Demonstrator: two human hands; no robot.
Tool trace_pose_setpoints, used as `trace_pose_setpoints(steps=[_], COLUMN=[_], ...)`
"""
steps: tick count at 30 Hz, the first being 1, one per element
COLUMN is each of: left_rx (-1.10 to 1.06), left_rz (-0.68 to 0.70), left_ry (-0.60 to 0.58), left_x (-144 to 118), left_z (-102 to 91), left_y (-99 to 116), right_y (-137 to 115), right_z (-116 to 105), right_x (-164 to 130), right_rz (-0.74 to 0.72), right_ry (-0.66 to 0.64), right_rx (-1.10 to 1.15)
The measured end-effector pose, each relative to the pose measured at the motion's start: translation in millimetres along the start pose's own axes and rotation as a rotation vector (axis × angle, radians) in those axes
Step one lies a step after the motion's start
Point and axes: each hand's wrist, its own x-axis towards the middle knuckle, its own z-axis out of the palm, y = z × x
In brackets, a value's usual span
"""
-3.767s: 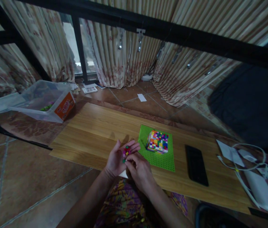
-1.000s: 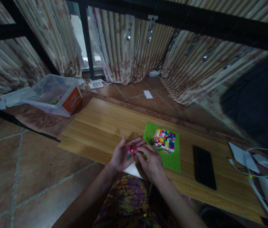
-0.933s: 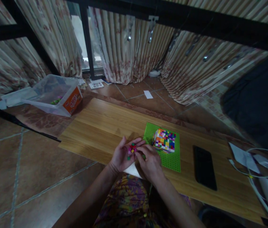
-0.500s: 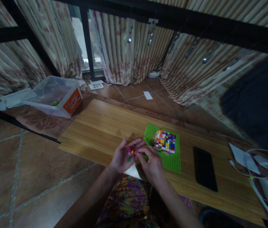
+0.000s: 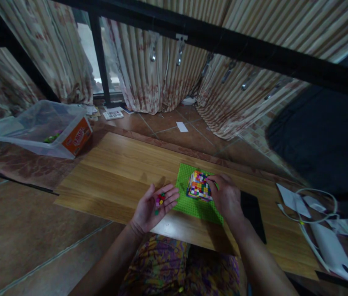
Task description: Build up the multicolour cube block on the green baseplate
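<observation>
My left hand (image 5: pixel 153 206) is turned palm up with its fingers stretched out, holding several small toy bricks (image 5: pixel 160 199) in red, pink, yellow and green. Over to the right, a block of multicoloured bricks (image 5: pixel 199 186) stands on a green studded baseplate (image 5: pixel 184 206). My right hand (image 5: pixel 225 195) reaches in from the right, thumb and fingertips pinched at the block's upper right corner. A small purple-pink brick (image 5: pixel 207 179) shows at those fingertips. Whether it touches the block is too small to tell.
A wooden table (image 5: pixel 115 172) carries the baseplate. Partly behind my right forearm lies a black phone or tablet (image 5: pixel 254 213). White cables (image 5: pixel 303 224) and a white device (image 5: pixel 334 253) are at the right. A clear plastic box (image 5: pixel 50 127) with an orange label stands at the left.
My right hand has left the left palm and moved right to the brick block, carrying a small brick. The left hand keeps the loose bricks, palm up. The view has turned slightly right.
</observation>
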Motion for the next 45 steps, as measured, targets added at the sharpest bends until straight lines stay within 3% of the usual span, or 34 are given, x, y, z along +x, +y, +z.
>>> trace_pose_setpoints(steps=[5, 15, 25, 35, 45], left_rx=[-0.014, 0.000, 0.006, 0.006, 0.004], left_rz=[-0.003, -0.012, -0.015, -0.024, -0.030], left_ry=[0.003, 0.002, 0.002, -0.005, -0.002], left_x=[-0.1, 0.1, 0.1, 1.0, 2.4], left_z=[-0.5, -1.8, -0.1, -2.5, -4.3], left_y=[-0.1, -0.8, -0.4, -0.7, -0.4], right_y=[-0.2, -0.7, 16.3, 8.3, 2.3], right_z=[6.1, 9.4, 6.3, 31.1, 31.5], right_x=[2.9, 2.8, 0.0, 3.2, 3.8], right_rz=[-0.028, -0.030, 0.245, 0.500, 0.481], right_ry=[-0.017, 0.005, 0.127, -0.010, -0.013], right_rx=[-0.053, 0.088, 0.232, 0.509, 0.524])
